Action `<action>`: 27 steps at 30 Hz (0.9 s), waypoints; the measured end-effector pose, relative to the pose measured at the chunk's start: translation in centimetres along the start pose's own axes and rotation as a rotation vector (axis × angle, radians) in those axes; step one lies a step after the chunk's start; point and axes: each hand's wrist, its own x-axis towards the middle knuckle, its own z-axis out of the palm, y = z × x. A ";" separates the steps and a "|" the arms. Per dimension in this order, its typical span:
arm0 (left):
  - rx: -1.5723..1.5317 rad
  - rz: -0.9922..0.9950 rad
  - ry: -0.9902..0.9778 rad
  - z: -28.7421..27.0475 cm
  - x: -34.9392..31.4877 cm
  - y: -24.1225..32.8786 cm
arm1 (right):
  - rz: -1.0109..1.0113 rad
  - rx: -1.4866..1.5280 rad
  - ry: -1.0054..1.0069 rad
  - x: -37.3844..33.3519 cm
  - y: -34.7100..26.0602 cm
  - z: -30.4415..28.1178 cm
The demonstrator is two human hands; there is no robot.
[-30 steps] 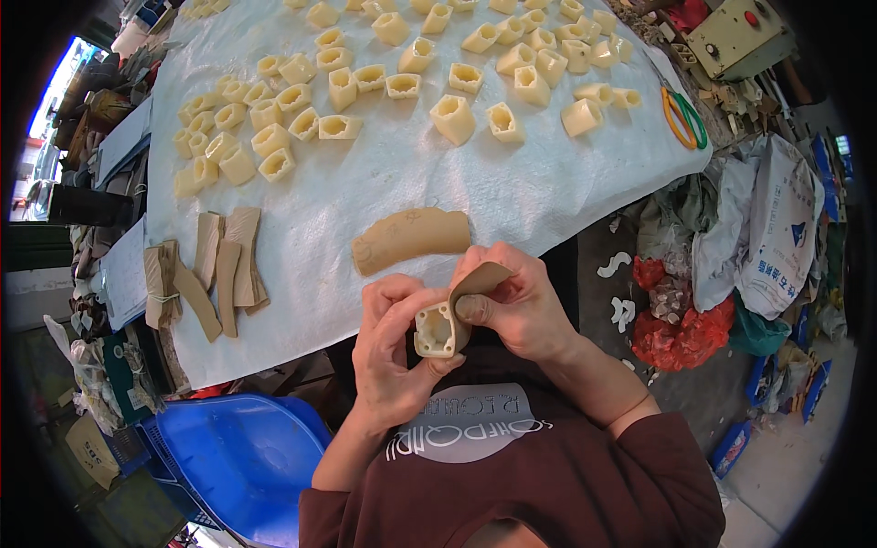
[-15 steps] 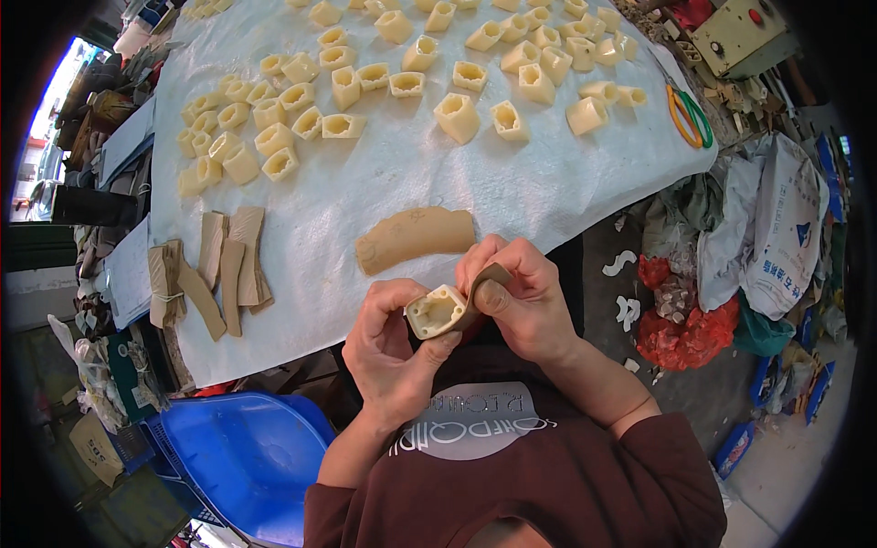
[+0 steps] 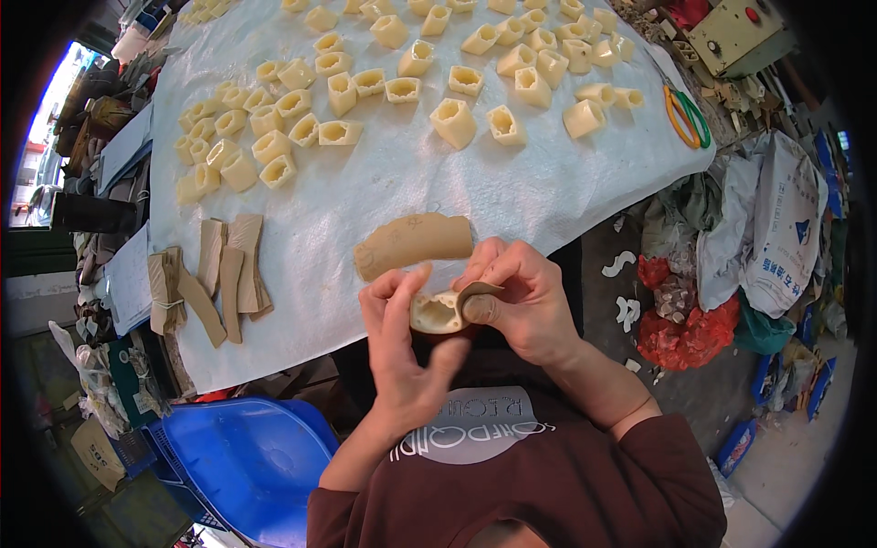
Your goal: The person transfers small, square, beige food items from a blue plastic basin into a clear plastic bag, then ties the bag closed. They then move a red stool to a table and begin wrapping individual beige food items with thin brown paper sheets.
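Between my hands is a cream hollow block (image 3: 435, 314), its open end facing up with small holes at the rim. My left hand (image 3: 397, 338) curls around its left side, fingers against the wall; the thumb along the near side is blurred. A tan bendy strip (image 3: 477, 289) lies against the block's right end, and the thumb and fingers of my right hand (image 3: 521, 297) pinch it there. Part of the strip is hidden by the fingers. Just beyond my hands, a wider curved tan piece (image 3: 414, 245) with pen marks lies flat on the white sheet (image 3: 311, 219).
Many similar hollow blocks (image 3: 454, 123) stand and lie across the far half of the table. Several tan strips (image 3: 242, 265) are piled at the left. Scissors (image 3: 687, 119) lie at the right edge. A blue plastic tub (image 3: 247, 466) is below left; bags (image 3: 690, 333) lie at right.
The block has tipped slightly and its far side has shifted. My left thumb has swung off the strip's lower part, and the left fingers have straightened. My right hand keeps its pinch on the strip.
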 end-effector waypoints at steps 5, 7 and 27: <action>-0.498 -0.201 0.243 2.3 -0.2 0.5 | -0.105 -0.050 0.080 -0.2 0.6 0.9; -0.531 -0.211 0.217 2.1 -0.2 0.5 | -0.052 -0.091 0.064 -0.2 0.2 0.5; -0.203 0.110 0.044 0.3 0.8 -0.3 | 0.093 -0.192 -0.094 -0.2 -1.0 0.1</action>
